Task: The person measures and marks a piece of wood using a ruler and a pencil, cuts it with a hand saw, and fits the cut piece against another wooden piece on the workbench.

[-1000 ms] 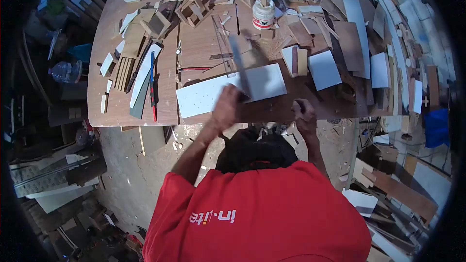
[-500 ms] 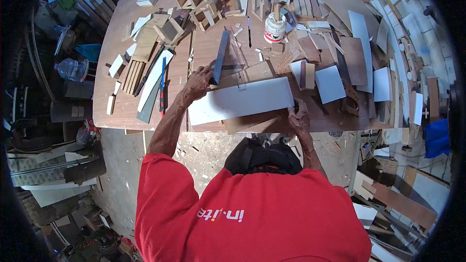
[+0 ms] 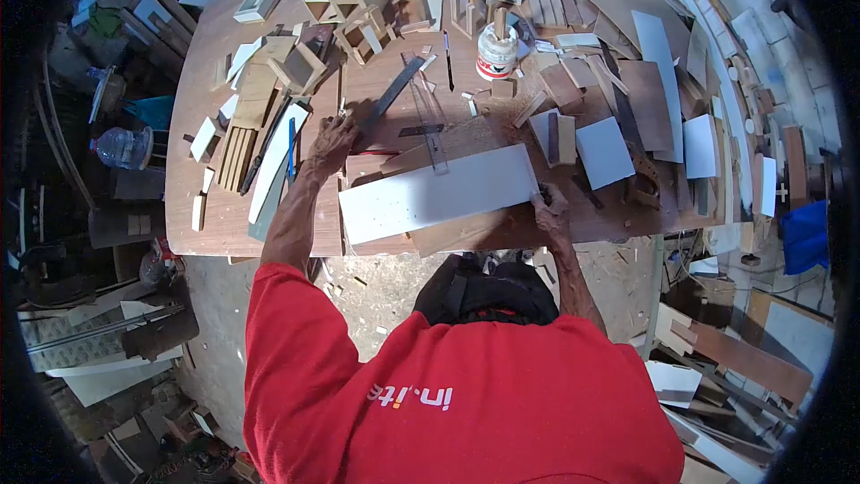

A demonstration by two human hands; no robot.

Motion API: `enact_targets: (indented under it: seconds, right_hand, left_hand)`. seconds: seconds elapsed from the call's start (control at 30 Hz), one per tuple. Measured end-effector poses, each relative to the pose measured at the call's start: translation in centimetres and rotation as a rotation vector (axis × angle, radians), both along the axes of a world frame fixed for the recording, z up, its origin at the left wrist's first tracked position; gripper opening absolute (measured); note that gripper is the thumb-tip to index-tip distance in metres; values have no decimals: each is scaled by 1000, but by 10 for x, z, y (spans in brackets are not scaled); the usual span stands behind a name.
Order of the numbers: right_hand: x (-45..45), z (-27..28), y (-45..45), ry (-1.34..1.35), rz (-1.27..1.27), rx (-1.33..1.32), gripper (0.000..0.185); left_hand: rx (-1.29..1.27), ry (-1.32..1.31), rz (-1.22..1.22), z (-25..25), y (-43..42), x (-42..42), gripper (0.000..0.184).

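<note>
My left hand (image 3: 333,137) is closed at the near end of a dark metal try square (image 3: 392,94), whose blade slants away to the right over the table. Below it lies a long white board (image 3: 439,193) with small dark marks, resting partly on a brown panel (image 3: 461,231). The fingers of my right hand (image 3: 550,204) grip the board's right end. A clear plastic ruler (image 3: 426,108) crosses the board's far edge, beside a short dark strip (image 3: 421,131). Between my left hand and the board is a thin red stick (image 3: 374,152).
A white glue tub (image 3: 496,56) with sticks in it stands at the back. Small wooden boxes (image 3: 358,13), offcuts and a handsaw (image 3: 643,177) crowd the table (image 3: 206,224). A blue cutter (image 3: 291,148) lies by my left forearm.
My left hand has moved left with the try square, away from the white board, and the blade now slants more. My right hand stays at the board's end.
</note>
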State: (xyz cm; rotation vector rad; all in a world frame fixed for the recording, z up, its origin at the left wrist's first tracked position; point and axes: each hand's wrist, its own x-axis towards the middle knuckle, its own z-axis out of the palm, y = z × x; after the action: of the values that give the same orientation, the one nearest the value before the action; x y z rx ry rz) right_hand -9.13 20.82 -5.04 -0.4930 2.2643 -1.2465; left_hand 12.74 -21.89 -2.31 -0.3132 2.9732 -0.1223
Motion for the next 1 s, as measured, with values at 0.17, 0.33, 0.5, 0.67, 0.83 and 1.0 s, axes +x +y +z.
enact_targets:
  seconds: [0.17,0.33,0.5,0.67,0.83,1.0]
  right_hand:
    - [-1,-11,2,-44,-44,-191,37]
    - [2,8,-1,-153,-103,-194,35]
    - [5,-1,-7,-66,-183,-60,30]
    - [14,16,-6,0,-219,-55,27]
    - [16,4,3,-96,-189,-104,33]
    - [25,6,9,-49,-195,4,45]
  left_hand:
    - [-115,148,2,4,17,-8,45]
    - [577,297,636,11,66,-56,44]
    - [447,380,521,28,163,-79,54]
    - [341,176,250,42,222,-54,90]
    - [377,30,211,31,219,-45,110]
    - [367,87,235,16,215,-46,113]
